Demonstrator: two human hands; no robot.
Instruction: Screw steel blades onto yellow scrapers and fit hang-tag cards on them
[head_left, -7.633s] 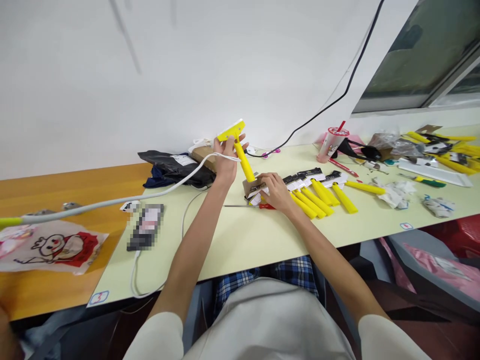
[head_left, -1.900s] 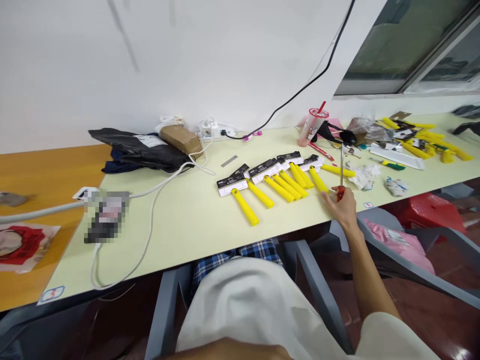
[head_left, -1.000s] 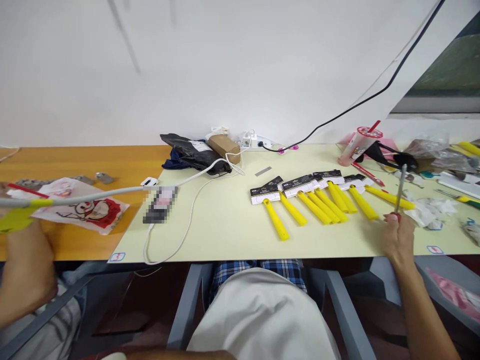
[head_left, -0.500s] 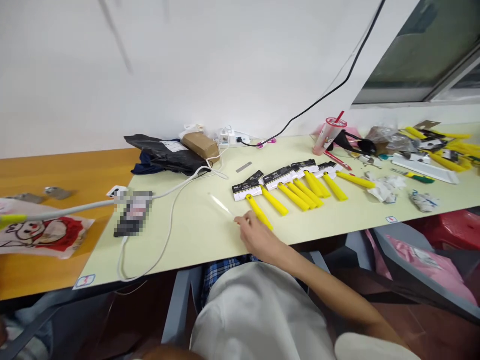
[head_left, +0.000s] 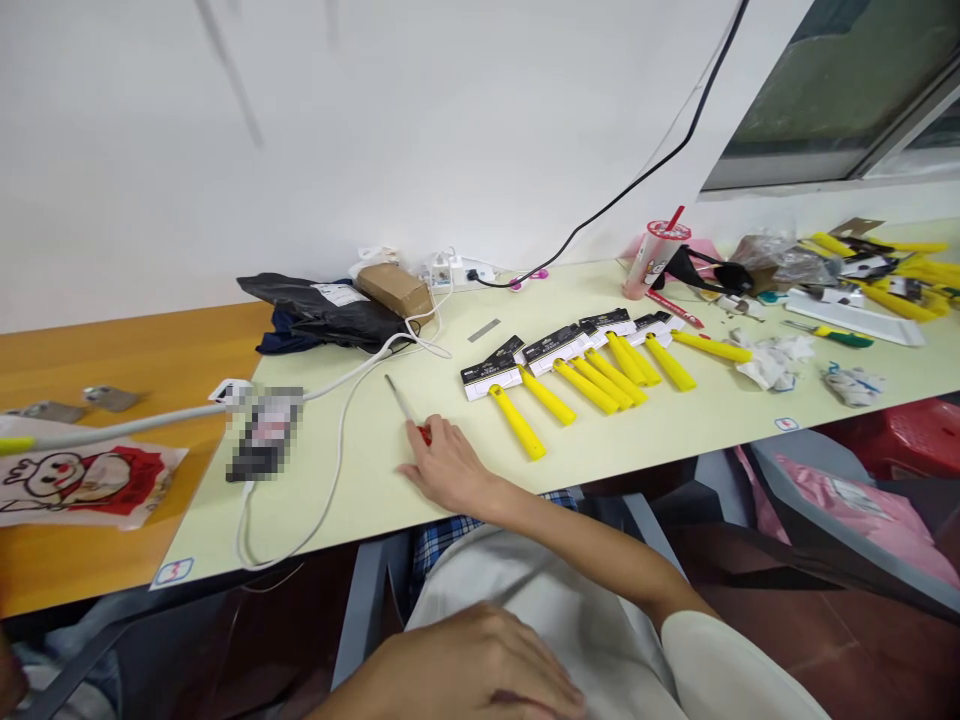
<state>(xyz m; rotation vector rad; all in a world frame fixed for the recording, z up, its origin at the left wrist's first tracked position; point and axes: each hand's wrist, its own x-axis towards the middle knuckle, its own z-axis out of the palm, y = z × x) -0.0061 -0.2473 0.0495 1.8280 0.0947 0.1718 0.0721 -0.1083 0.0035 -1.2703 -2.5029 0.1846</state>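
Observation:
My right hand point(head_left: 450, 468) rests on the pale tabletop point(head_left: 367, 490), over the red handle of a screwdriver point(head_left: 399, 396). Its thumb sticks out to the side, and the fingers lie over the handle, which is mostly hidden. The thin metal shaft points away to the upper left. Low in the foreground, my left hand point(head_left: 480, 660) is held before my body with loosely bent fingers, and I see nothing in it. Right of my right hand lies a row of several yellow-handled tools point(head_left: 517, 425), their heads in black-and-white card sleeves point(head_left: 491, 375).
A white cable point(head_left: 341, 440) loops on the left. Behind are a black plastic bag point(head_left: 322, 315), a cardboard box point(head_left: 394, 290) and a small metal strip point(head_left: 484, 330). A drink cup point(head_left: 652, 265), crumpled paper point(head_left: 776, 360) and more yellow-handled tools point(head_left: 892, 300) lie to the right.
My right hand has moved left with the screwdriver, away from the nearest yellow handle. My left hand has risen into view at the bottom.

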